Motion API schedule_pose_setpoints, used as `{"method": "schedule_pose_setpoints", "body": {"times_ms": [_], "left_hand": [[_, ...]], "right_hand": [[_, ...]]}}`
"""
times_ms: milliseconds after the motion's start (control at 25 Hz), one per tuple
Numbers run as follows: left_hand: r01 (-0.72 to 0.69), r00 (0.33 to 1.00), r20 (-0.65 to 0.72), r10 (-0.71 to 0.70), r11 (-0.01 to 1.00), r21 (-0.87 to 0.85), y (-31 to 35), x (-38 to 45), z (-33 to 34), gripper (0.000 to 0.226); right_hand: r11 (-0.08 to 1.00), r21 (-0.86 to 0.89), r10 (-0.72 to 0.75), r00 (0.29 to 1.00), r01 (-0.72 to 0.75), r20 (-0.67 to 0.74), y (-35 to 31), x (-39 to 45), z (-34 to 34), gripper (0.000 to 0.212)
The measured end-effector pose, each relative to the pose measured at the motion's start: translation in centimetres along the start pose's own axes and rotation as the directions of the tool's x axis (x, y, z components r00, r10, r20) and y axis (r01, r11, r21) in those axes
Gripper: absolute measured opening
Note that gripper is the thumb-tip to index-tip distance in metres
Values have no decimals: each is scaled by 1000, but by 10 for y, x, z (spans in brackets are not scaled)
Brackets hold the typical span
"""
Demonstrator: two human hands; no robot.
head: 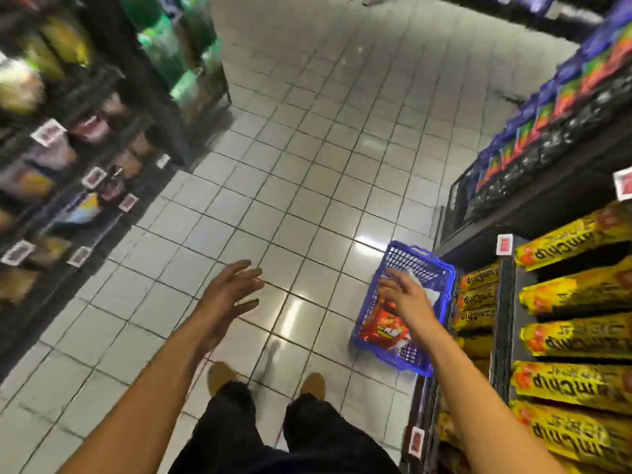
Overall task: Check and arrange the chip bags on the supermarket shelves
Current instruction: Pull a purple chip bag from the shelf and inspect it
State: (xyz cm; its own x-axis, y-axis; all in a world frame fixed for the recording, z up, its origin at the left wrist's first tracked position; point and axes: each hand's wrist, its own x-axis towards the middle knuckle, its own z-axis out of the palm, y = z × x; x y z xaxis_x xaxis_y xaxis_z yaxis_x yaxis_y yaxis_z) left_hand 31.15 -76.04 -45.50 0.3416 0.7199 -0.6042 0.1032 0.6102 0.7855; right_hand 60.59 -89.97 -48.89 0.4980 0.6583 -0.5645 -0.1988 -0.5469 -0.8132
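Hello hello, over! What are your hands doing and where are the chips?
Both hands empty: left hand open over floor, right hand open above blue basket. Red chip bag inside it. Yellow chip bags shelved right. Nothing blocking.

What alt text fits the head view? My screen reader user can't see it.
Both hands, the left hand and the right hand, are open and empty, the right above a blue basket on the tiled floor holding a red chip bag, beside shelves of yellow chip bags.
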Motion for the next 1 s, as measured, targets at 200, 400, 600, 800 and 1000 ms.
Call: {"method": "schedule_pose_setpoints", "body": {"times_ms": [200, 400, 600, 800, 1000], "left_hand": [[-213, 968, -167, 187, 964, -156, 30, -69, -106, 32], [-412, 881, -330, 340, 894, -178, 39, -180, -251, 32], [-558, 742, -539, 399, 813, -166, 31, -311, -402, 50], [-654, 558, -731, 393, 750, -96, 15, -425, -529, 29], [-723, 339, -871, 355, 691, 1, -10, -531, -629, 23]], "right_hand": [[969, -44, -226, 945, 243, 234, -78, -44, 109, 40], [866, -89, -388, 772, 493, 503, -131, -124, 277, 36], [761, -41, -440, 562, 648, 700, -147, -236, 460, 39], [687, 71, -408, 303, 723, 861, -156, -365, 619, 45], [668, 199, -291, 5, 717, 957, -139, -484, 761, 43]]}}
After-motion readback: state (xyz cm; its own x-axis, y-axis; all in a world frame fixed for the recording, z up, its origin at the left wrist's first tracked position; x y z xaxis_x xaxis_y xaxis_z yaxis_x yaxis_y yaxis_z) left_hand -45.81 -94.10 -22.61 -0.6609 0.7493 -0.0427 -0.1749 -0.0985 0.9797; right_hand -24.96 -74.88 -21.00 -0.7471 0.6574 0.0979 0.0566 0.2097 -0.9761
